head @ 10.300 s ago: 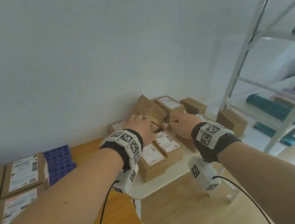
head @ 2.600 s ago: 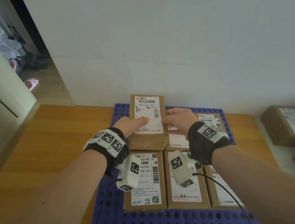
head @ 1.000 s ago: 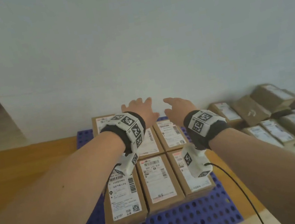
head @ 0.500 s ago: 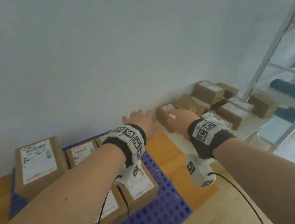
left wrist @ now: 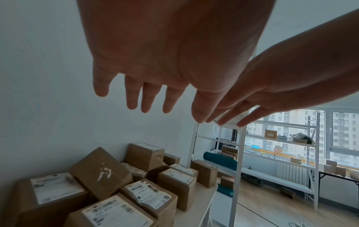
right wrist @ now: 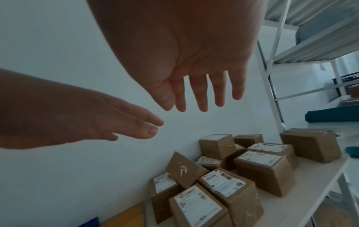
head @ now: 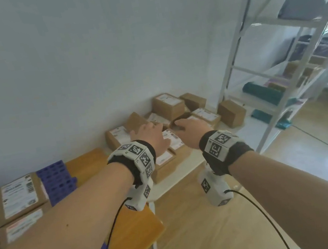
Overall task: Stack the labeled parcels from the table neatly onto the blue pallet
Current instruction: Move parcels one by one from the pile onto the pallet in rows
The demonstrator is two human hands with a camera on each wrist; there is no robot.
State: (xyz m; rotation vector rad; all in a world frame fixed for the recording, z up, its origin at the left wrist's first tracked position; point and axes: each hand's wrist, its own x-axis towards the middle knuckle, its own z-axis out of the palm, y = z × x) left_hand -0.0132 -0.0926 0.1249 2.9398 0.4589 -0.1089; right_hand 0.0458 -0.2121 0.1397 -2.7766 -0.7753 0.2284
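Observation:
Several brown cardboard parcels [head: 168, 105] with white labels lie in a loose heap on the white table [head: 175, 182] against the wall. Both my hands hover above the heap, fingers straight and spread, holding nothing: the left hand [head: 152, 136] over a labeled parcel [head: 172, 141], the right hand [head: 190, 129] just beside it. In the wrist views the left hand [left wrist: 147, 98] and right hand [right wrist: 200, 98] hang well above the parcels [left wrist: 147, 195] [right wrist: 223, 183]. At far left the blue pallet [head: 59, 183] carries labeled parcels [head: 19, 196].
A white metal shelf rack [head: 261, 60] stands right of the table, holding teal rolls [head: 262, 92] and grey cloth. One parcel [left wrist: 101, 172] leans tilted, blank side up. The pallet sits on an orange wooden platform [head: 133, 233]. Wooden floor lies below.
My view has swung right from the pallet to the table. Both hands have travelled, still empty, from beside the pallet's edge to above the parcel heap.

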